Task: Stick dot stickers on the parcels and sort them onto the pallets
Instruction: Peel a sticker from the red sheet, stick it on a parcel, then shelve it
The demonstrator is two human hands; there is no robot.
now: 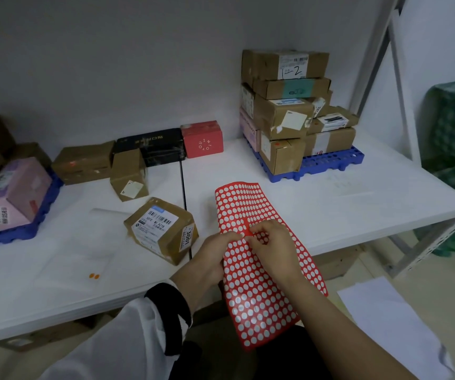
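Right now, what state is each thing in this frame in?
sticker sheet, bent, held at the table's edge.
left hand, grips the sheet's left edge.
right hand, fingers pinch the sheet's face.
labelled parcel, on the table, off both pallets.
right pallet, stacked with parcels.
left pallet, carrying a pink parcel.
orange dots, two on the table.

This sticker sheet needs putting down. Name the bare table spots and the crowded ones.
Bare: table right of the sticker sheet, before the right pallet; and front left, between the left pallet and labelled parcel, but for two orange dots. Crowded: loose parcels at the back middle.
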